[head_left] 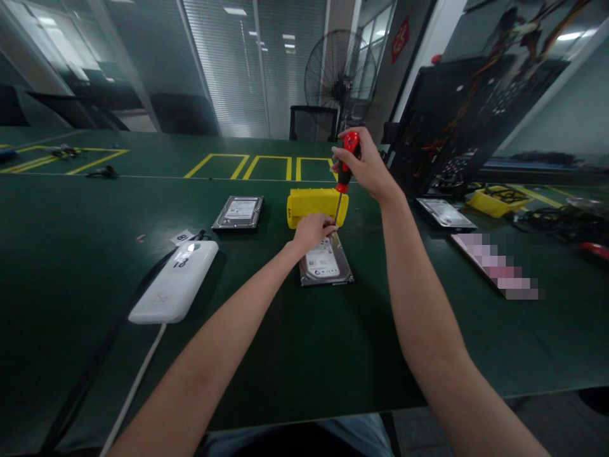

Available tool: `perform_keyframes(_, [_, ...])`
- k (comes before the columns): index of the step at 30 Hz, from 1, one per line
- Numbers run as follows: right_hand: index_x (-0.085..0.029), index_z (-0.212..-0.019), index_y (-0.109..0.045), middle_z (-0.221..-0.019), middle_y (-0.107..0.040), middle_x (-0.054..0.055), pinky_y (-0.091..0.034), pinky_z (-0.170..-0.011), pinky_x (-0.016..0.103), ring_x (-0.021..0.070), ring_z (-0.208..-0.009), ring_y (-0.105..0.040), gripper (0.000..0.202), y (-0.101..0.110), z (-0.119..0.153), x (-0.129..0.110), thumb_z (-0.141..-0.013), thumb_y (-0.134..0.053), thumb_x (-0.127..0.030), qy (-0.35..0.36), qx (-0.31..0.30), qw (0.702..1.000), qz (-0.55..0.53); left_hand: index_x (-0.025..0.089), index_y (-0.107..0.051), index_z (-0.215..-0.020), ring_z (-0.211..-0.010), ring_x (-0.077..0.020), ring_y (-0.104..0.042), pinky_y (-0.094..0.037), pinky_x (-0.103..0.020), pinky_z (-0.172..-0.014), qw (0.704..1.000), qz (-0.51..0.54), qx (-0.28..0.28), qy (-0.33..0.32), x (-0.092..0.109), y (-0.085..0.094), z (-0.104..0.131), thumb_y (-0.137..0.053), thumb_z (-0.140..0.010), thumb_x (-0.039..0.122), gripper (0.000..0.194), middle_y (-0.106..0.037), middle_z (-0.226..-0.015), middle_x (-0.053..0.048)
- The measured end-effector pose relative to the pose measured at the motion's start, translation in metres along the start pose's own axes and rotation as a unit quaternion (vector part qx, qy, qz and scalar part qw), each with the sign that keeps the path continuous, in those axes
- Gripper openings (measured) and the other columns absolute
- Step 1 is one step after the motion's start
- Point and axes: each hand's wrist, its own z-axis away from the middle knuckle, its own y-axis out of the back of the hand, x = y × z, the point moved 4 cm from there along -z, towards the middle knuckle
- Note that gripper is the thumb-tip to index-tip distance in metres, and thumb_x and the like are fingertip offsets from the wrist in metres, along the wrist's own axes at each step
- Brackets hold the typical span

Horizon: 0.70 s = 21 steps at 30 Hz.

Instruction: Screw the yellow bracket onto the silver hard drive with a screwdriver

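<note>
My right hand (364,162) is closed round the red and black handle of a screwdriver (351,147), held nearly upright. Its thin shaft runs down to the far end of a hard drive (326,260), which lies label up on the green table. Over that same end rests my left hand (314,231), with fingers closed together beside the screwdriver's tip. The tip and whatever those fingers pinch are hidden. Just behind the drive stands a yellow plastic bin (311,203), partly covered by my left hand.
A second hard drive (239,212) lies left of the bin, and a third drive (446,214) lies right. A white power bank (176,282) with a cable is at left. Another yellow bin (498,200) and tangled cables (547,222) sit at far right, near a black computer case (442,120).
</note>
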Motion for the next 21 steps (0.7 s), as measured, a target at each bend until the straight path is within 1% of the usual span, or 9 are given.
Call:
perform_keyframes(3, [-0.033, -0.122, -0.037, -0.108, -0.057, 0.006, -0.058, -0.076, 0.044, 0.0212, -0.084, -0.066, 0.045, 0.0, 0.001, -0.002, -0.084, -0.05, -0.053, -0.008, -0.001, 1.0, -0.012, 0.018, -0.07, -0.094, -0.087, -0.0206, -0.063, -0.047, -0.033, -0.076, 1.0, 0.013, -0.002, 0.0, -0.001, 0.0, 0.0, -0.055, -0.088, 0.034, 0.023, -0.07, -0.092, -0.006])
perform_keyframes(8, [-0.032, -0.116, -0.042, -0.105, -0.058, 0.005, -0.059, -0.074, 0.042, 0.0179, -0.077, -0.066, 0.04, 0.002, 0.003, -0.006, -0.083, -0.056, -0.048, -0.026, 0.015, 0.999, -0.043, 0.017, -0.07, -0.093, -0.089, -0.0201, -0.063, -0.048, -0.033, -0.077, 0.999, 0.049, -0.011, 0.006, -0.003, -0.001, 0.001, -0.055, -0.087, 0.034, 0.023, -0.07, -0.095, -0.006])
perform_keyframes(14, [-0.034, -0.117, -0.042, -0.101, -0.058, 0.004, -0.059, -0.072, 0.04, 0.0171, -0.075, -0.064, 0.041, 0.001, 0.003, -0.006, -0.082, -0.057, -0.048, -0.035, 0.022, 0.998, -0.047, 0.018, -0.07, -0.092, -0.092, -0.0204, -0.063, -0.048, -0.033, -0.08, 0.998, 0.06, -0.015, 0.012, -0.004, -0.001, 0.001, -0.055, -0.087, 0.034, 0.022, -0.07, -0.098, -0.006])
perform_keyframes(21, [-0.035, -0.12, -0.042, -0.098, -0.057, 0.004, -0.058, -0.067, 0.037, 0.0176, -0.075, -0.063, 0.045, 0.001, 0.005, -0.011, -0.08, -0.058, -0.05, -0.034, 0.021, 0.998, -0.049, 0.017, -0.071, -0.089, -0.09, -0.0196, -0.063, -0.048, -0.031, -0.077, 0.996, 0.086, -0.022, 0.014, -0.01, -0.005, -0.002, -0.057, -0.086, 0.035, 0.023, -0.07, -0.095, -0.007])
